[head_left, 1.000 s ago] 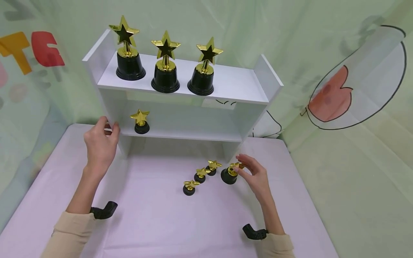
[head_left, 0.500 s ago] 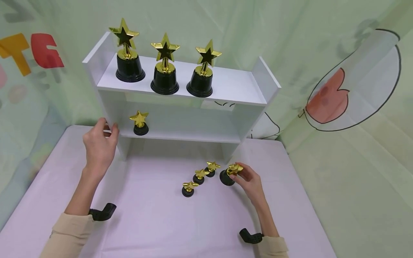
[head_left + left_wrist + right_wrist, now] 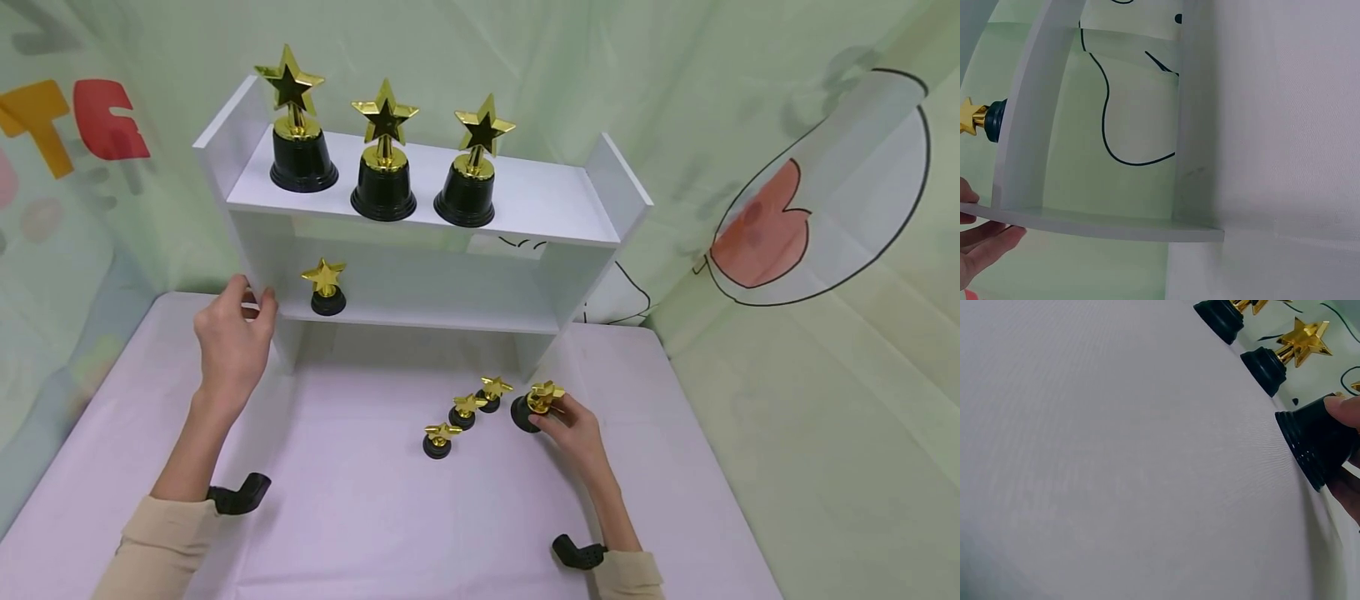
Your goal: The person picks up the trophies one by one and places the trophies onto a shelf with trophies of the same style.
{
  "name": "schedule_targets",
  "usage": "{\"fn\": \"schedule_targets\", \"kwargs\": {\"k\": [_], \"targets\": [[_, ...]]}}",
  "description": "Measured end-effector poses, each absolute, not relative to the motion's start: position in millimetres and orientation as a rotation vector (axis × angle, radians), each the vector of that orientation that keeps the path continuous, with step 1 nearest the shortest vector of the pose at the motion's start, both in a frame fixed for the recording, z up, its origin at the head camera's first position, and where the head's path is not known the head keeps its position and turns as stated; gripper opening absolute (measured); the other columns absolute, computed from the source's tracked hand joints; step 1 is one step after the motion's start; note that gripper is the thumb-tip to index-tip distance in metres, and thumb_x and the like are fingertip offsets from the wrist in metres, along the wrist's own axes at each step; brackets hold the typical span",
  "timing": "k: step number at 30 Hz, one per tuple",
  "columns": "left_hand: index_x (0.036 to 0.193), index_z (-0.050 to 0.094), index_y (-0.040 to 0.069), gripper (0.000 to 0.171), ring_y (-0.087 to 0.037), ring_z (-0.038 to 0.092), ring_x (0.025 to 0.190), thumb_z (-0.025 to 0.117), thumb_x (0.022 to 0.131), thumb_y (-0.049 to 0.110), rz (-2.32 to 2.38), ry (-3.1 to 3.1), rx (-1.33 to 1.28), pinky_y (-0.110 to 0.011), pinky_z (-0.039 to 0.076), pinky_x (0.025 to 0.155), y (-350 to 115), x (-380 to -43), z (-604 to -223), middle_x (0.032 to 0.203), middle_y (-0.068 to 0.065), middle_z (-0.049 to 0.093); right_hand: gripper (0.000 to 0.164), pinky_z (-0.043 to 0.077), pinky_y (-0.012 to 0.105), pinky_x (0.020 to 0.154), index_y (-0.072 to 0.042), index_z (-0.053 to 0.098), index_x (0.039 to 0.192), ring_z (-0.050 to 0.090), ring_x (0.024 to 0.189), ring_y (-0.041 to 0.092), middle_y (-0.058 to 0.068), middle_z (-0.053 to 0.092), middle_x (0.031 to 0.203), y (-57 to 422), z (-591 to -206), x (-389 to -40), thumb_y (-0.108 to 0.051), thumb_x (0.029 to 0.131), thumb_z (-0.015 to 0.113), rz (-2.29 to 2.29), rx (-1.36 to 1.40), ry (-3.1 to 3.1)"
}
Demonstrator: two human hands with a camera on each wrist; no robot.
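Observation:
My left hand (image 3: pixel 234 337) grips the left side panel of a white shelf unit (image 3: pixel 420 322). The left wrist view has fingers (image 3: pixel 999 247) on both sides of that panel's edge. Over on the right, my right hand (image 3: pixel 576 433) holds a larger star trophy (image 3: pixel 525 413) by its black base, which stands on the table. Its thumb (image 3: pixel 1344 411) lies on one side of the base (image 3: pixel 1316 440), with fingers round the other. Three small star trophies stand to its left: a near one (image 3: pixel 438 443), a middle one (image 3: pixel 463 414) and a far one (image 3: pixel 491 397).
Three large star trophies stand on the top board, the middle one (image 3: pixel 383 185) between the others. A small star trophy (image 3: pixel 327 298) is at the left of the middle board. A pale cloth covers the table (image 3: pixel 360 517); printed curtains (image 3: pixel 750 400) hang around it.
My right hand has slid down from the star of the larger trophy to its base, moving slightly toward me. The left hand stays on the shelf panel; the trophies stand where they were.

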State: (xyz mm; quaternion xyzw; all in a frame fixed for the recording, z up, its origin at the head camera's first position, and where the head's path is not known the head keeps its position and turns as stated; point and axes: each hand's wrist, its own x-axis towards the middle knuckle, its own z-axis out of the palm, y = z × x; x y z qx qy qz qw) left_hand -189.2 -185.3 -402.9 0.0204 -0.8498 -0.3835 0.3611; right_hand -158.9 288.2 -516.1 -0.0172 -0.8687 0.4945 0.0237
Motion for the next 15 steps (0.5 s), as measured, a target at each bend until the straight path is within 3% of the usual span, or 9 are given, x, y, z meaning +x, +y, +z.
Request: {"fn": "schedule_targets", "kwargs": {"k": [4, 6, 9, 11, 13, 15], "targets": [[0.098, 0.061, -0.011, 0.017, -0.045, 0.073, 0.073, 0.061, 0.1, 0.006, -0.985, -2.19, 0.051, -0.055, 0.058, 0.069, -185.7, -188.8, -402.8, 0.091, -0.031, 0.072, 0.048, 0.053, 0.046, 0.105, -0.003, 0.065, 0.13, 0.063, 0.128, 0.037, 0.017, 0.067, 0.132, 285.8, -518.1, -158.2, -0.012, 0.086, 0.083, 1.489, -0.085, -2.712], [0.097, 0.062, -0.011, 0.016, -0.044, 0.073, 0.073, 0.061, 0.1, 0.006, -0.982, -2.188, 0.057, -0.038, 0.061, 0.068, -185.9, -188.7, -402.7, 0.09, -0.031, 0.072, 0.047, 0.053, 0.045, 0.105, -0.004, 0.066, 0.129, 0.063, 0.128, 0.037, 0.017, 0.068, 0.131, 285.4, -518.3, -158.1, -0.011, 0.086, 0.083, 1.49, -0.093, -2.712], [0.096, 0.061, -0.01, 0.016, -0.044, 0.073, 0.073, 0.061, 0.099, 0.006, -0.983, -2.183, 0.06, -0.029, 0.06, 0.066, -185.6, -188.5, -402.6, 0.089, -0.03, 0.072, 0.045, 0.054, 0.044, 0.103, -0.004, 0.067, 0.128, 0.064, 0.126, 0.037, 0.017, 0.068, 0.131, 286.0, -517.6, -157.8, -0.011, 0.086, 0.083, 1.48, -0.095, -2.716], [0.096, 0.061, -0.01, 0.017, -0.044, 0.073, 0.073, 0.061, 0.099, 0.006, -0.99, -2.181, 0.063, -0.03, 0.06, 0.066, -184.8, -188.7, -402.6, 0.089, -0.03, 0.072, 0.044, 0.054, 0.044, 0.103, -0.004, 0.068, 0.127, 0.064, 0.126, 0.037, 0.017, 0.068, 0.131, 287.0, -516.1, -157.2, -0.012, 0.087, 0.083, 1.472, -0.099, -2.719], [0.096, 0.061, -0.011, 0.017, -0.044, 0.073, 0.073, 0.061, 0.1, 0.006, -0.993, -2.179, 0.065, -0.047, 0.061, 0.068, -184.0, -188.9, -402.7, 0.089, -0.031, 0.072, 0.044, 0.054, 0.044, 0.103, -0.004, 0.068, 0.128, 0.064, 0.126, 0.037, 0.017, 0.068, 0.132, 288.1, -513.8, -156.5, -0.013, 0.087, 0.082, 1.463, -0.107, -2.726], [0.097, 0.061, -0.011, 0.018, -0.044, 0.073, 0.073, 0.06, 0.1, 0.006, -0.998, -2.18, 0.069, -0.049, 0.061, 0.069, -183.2, -188.9, -402.7, 0.089, -0.031, 0.072, 0.044, 0.054, 0.043, 0.104, -0.005, 0.067, 0.129, 0.064, 0.126, 0.037, 0.017, 0.067, 0.133, 289.3, -510.6, -154.9, -0.015, 0.088, 0.082, 1.451, -0.114, -2.736]]}}
